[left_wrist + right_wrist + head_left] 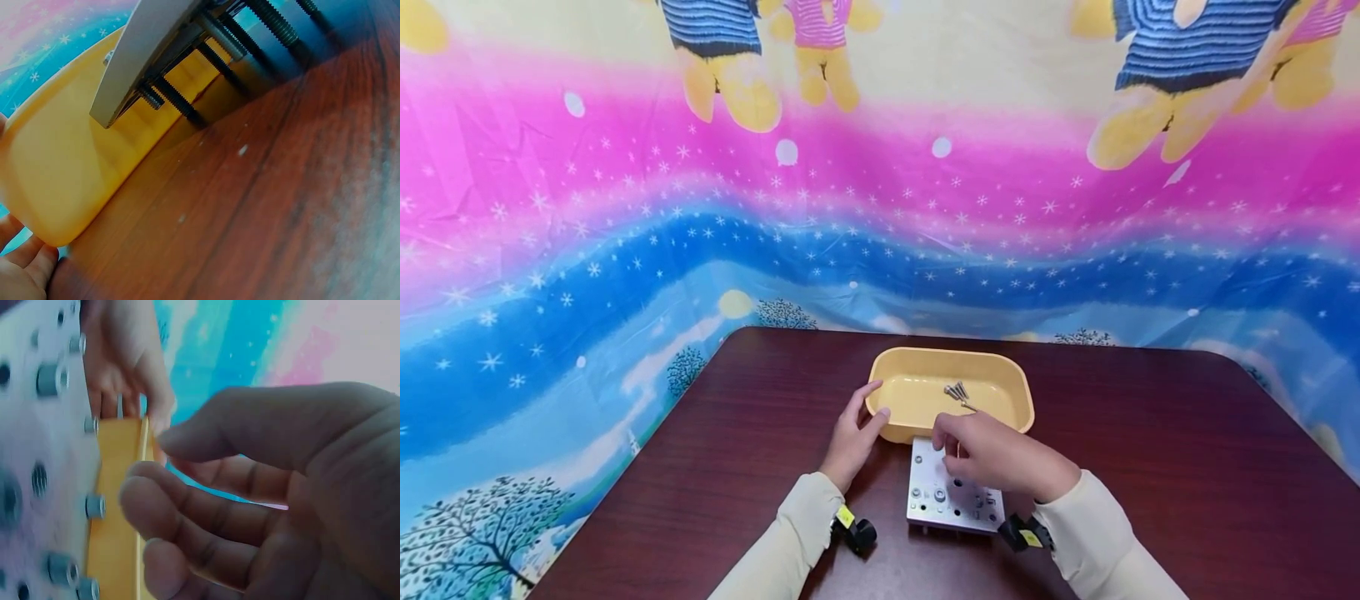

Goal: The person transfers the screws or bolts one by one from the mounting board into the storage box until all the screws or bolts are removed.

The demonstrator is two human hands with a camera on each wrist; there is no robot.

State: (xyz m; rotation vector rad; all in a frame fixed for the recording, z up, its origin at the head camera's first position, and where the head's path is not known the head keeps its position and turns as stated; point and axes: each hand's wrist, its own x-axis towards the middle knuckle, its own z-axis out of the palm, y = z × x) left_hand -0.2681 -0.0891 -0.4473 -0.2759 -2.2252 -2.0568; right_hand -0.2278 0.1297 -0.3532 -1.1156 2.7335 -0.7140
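A shallow yellow plastic tray (895, 429) stands on the table with several metal screws (955, 391) lying in it. At its left end my left hand (853, 433) holds the tray, thumb at the near rim and fingers along the outer side. In front of the tray is a silver metal plate (925, 475) with holes and socket-head screws in it. Threaded screw shanks (272, 22) stick out below the plate in the left wrist view. Over the plate's right part hovers my right hand (988, 454), its fingers loosely bent; nothing shows between thumb and fingertips in the right wrist view.
The dark reddish-brown table (760, 417) extends to both sides. A colourful printed cloth (880, 208) hangs behind its back edge. Each wrist carries a small black camera, one at the left wrist (859, 533) and one at the right, close to the plate's corner.
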